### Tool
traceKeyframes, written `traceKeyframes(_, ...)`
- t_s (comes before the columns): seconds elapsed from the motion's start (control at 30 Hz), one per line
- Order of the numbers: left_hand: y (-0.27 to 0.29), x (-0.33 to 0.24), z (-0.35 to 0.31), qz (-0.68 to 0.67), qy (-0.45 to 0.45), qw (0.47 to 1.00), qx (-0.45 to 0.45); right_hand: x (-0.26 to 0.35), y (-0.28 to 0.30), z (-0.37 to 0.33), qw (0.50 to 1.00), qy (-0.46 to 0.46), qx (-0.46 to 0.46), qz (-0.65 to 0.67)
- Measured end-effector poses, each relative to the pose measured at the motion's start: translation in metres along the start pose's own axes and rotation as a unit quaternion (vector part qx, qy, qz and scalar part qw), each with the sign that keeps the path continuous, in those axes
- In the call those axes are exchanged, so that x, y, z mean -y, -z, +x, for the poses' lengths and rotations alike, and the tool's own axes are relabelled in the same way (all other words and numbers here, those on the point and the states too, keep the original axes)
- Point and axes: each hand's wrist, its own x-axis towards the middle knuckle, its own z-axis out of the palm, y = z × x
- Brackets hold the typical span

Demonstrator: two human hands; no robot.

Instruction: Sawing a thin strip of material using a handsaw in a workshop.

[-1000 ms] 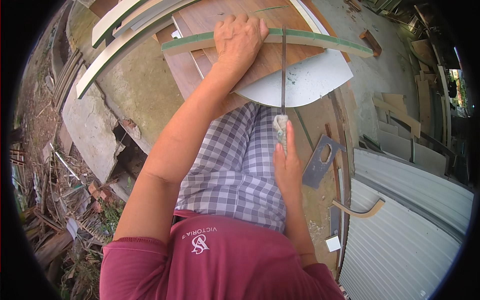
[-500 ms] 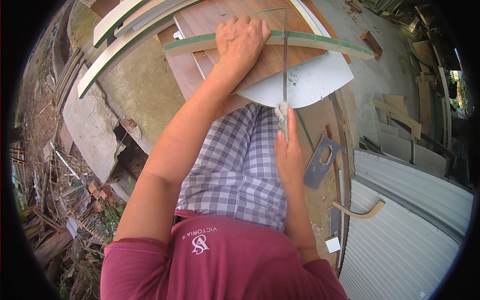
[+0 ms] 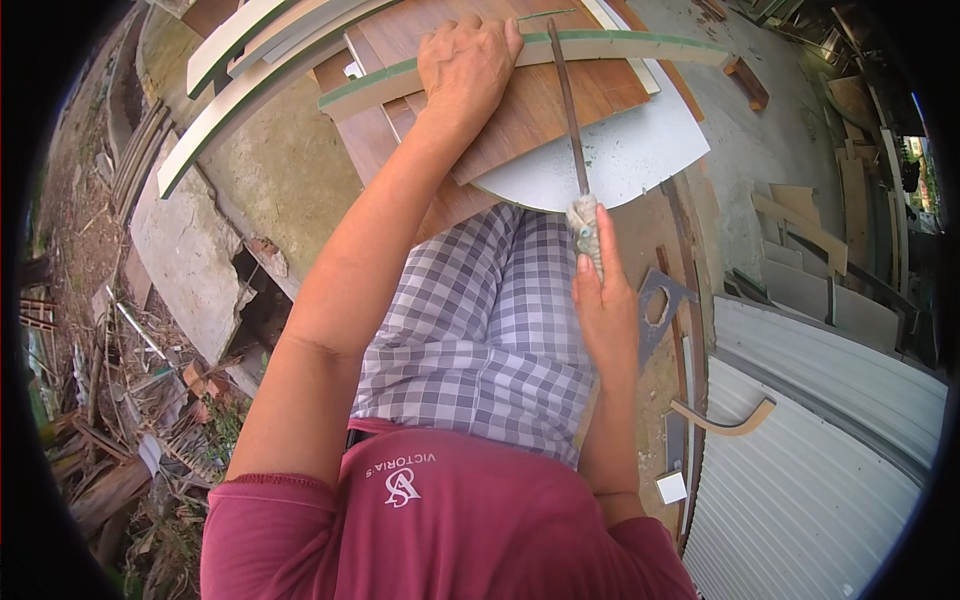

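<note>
A long, slightly curved board strip (image 3: 630, 46), pale with a green edge, lies across brown wood-grain panels (image 3: 500, 130) in front of me. My left hand (image 3: 465, 68) is closed over the strip left of its middle, pressing it down. My right hand (image 3: 606, 285) holds a long, thin, dark file (image 3: 567, 95) by its lumpy pale handle, which looks wrapped. The file points away from me, tilted left, and crosses the strip right of my left hand. Its far end shows just past the strip. Beneath lies a white board (image 3: 650, 150) with a rounded edge and green crumbs.
More curved pale strips (image 3: 225, 118) are stacked at the far left. A grey plate with a hole (image 3: 668, 310) lies right of my legs, near a small curved piece (image 3: 735, 425) on white corrugated sheeting (image 3: 780, 490). Broken concrete (image 3: 190, 260) and debris lie left.
My right hand has moved right and slightly nearer me, and the file now slants left instead of pointing straight ahead. My left hand and the strip have shifted slightly left and away.
</note>
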Motion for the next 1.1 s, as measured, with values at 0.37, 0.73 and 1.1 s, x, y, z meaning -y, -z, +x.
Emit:
traceKeyframes(0.37,0.006,-0.01,-0.011,-0.024,-0.029,0.998,-0.043,0.023,-0.012,0.053,0.999,0.046,-0.019,-0.001)
traceKeyframes(0.73,0.009,-0.003,-0.012,-0.023,-0.028,0.998,-0.058,-0.017,-0.031,-0.005,0.98,0.163,-0.101,-0.047)
traceKeyframes(1.1,0.006,-0.008,-0.012,-0.029,-0.02,0.999,-0.032,0.005,-0.027,0.021,0.999,0.028,-0.027,-0.001)
